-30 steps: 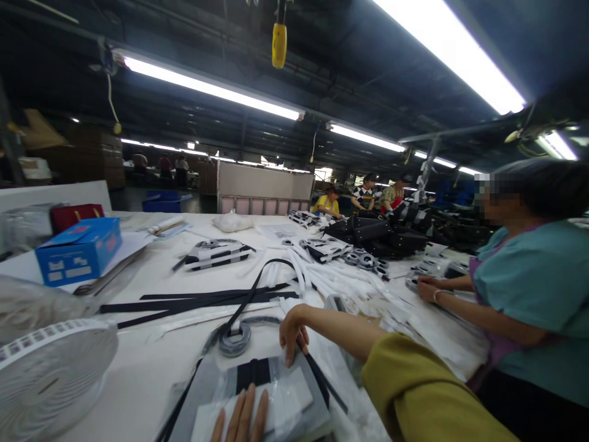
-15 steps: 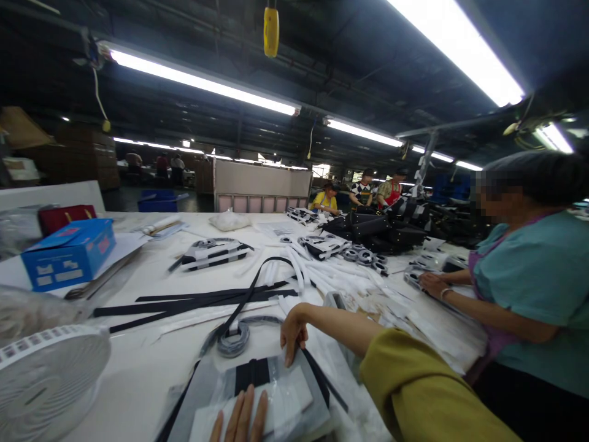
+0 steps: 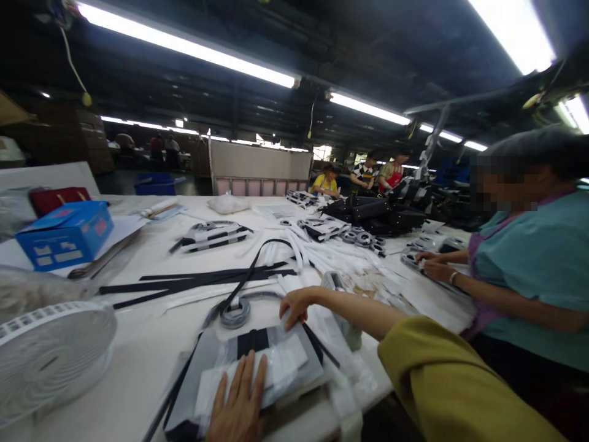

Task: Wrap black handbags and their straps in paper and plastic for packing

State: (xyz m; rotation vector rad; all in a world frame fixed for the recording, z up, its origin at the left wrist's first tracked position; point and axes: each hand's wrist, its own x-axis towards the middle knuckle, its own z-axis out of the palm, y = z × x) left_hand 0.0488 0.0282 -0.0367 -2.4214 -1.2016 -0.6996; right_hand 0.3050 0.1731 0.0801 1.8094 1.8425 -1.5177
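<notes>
My left hand lies flat, fingers spread, on a white packet in clear plastic. That packet rests on a flat grey folded bag with a black strap band across its middle. At the bag's far right edge is my right hand, fingers bent and drawn together, fingertips against the bag; what they pinch, if anything, is hidden. A coiled grey strap sits just beyond the bag, and a long black strap arches up behind it.
Black strips and white strips lie beyond. A white round fan and a blue box are on the left. At right, a co-worker in a teal shirt handles similar pieces. Black bags are piled farther back.
The view has tilted down and shows more of the grey bag and my left hand. My left hand stays flat on the packet; my right hand stays at the bag's far edge.
</notes>
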